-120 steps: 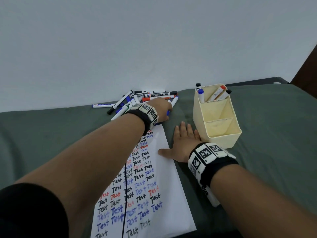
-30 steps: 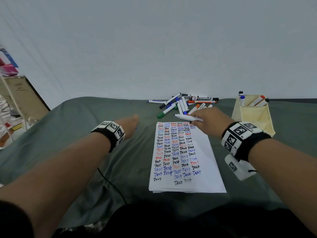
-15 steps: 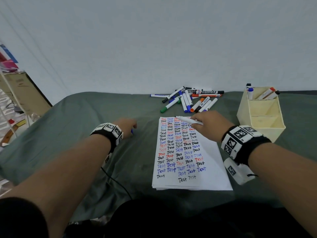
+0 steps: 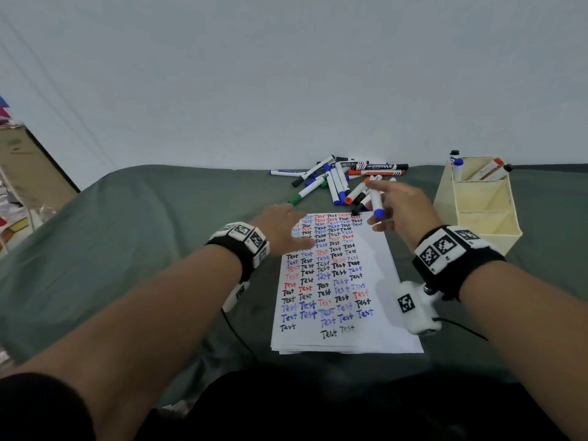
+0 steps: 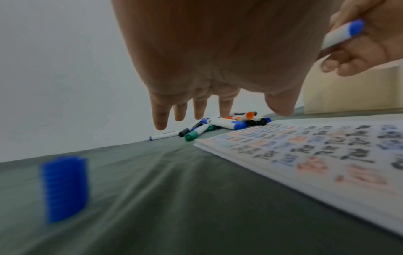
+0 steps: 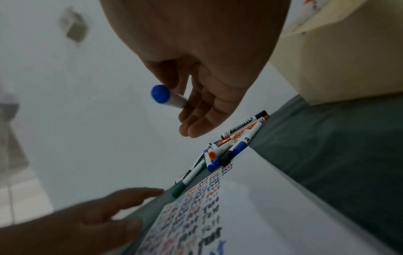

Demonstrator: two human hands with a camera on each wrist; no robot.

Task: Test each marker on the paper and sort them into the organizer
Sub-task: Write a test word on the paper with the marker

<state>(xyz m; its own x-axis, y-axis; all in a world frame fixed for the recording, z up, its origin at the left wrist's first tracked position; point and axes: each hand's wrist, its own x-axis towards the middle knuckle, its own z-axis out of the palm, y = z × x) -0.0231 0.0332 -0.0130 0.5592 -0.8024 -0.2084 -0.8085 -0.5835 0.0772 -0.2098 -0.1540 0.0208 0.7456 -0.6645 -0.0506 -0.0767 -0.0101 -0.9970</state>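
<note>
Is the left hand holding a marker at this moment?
No, the left hand is open with straight fingers and holds nothing; only the right hand holds a blue-ended marker.

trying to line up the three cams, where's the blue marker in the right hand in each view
Head: blue marker right of centre, in the right hand above the paper's top edge.
Left wrist: top right corner.
Right wrist: left of centre, blue end toward the camera.
Shared landmark: the marker pile.

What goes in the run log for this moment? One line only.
right hand: grips white blue-ended marker above sheet | left hand: open over white "Test" paper | blue ribbed cap: upright on green cloth
</note>
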